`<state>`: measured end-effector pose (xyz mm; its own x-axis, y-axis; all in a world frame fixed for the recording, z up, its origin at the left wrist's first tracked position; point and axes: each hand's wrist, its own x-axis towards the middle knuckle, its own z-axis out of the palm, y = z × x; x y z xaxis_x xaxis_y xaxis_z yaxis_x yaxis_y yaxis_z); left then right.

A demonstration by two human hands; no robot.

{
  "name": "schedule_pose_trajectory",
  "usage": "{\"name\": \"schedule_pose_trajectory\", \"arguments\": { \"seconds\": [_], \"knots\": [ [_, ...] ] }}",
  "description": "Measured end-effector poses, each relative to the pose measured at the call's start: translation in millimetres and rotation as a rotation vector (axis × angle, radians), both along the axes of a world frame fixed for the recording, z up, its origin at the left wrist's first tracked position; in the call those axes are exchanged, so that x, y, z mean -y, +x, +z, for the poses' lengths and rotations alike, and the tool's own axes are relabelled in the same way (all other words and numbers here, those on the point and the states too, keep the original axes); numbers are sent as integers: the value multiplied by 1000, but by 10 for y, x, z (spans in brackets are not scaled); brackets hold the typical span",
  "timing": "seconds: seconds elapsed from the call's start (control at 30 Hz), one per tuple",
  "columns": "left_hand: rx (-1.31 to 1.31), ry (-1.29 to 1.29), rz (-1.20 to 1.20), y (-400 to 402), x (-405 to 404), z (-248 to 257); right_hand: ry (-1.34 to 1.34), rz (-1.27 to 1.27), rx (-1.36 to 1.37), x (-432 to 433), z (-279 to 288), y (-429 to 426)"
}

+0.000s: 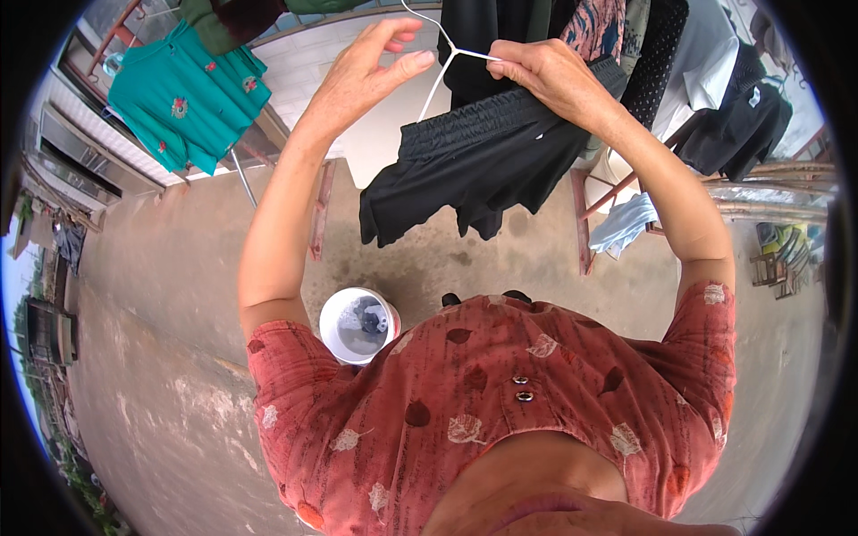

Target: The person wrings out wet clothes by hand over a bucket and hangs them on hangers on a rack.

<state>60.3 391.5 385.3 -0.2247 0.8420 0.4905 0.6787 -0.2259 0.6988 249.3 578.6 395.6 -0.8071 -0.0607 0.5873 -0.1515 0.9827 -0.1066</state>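
A pair of black garment bottoms with a gathered elastic waistband (482, 157), probably shorts, hangs on a white wire hanger (437, 86). My right hand (553, 77) pinches the hanger's right arm just beside the twisted neck. Left of the hook, my left hand (375, 70) is raised with its thumb and fingers apart, holding nothing. The hanger's left arm runs down into the waistband. Its right end is hidden behind my right hand and the cloth, and the hook's tip runs out at the top edge.
A teal top (191, 100) hangs at the left; several garments, among them a black dotted one (660, 67), hang at the right. A white bucket (352, 328) with water and dark cloth stands on the concrete floor (174, 281). Light blue cloth (623, 224) drapes over a low red bar.
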Motion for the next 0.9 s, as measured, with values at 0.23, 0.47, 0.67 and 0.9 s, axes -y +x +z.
{"name": "schedule_pose_trajectory", "arguments": {
  "seconds": [0.23, 0.47, 0.67, 0.9],
  "knots": [
    [339, -173, -172, 152, 390, -725, -43, -67, 39, -69, -92, 42],
    [31, -57, -31, 269, 291, -631, -461, 69, 275, 129, 56, 33],
    [-172, -33, 3, 99, 202, -603, -499, -15, 439, 257, 10, 123],
    [-247, 16, -92, -24, 148, -581, -508, -24, 540, 232, -73, 195]
  ]
}}
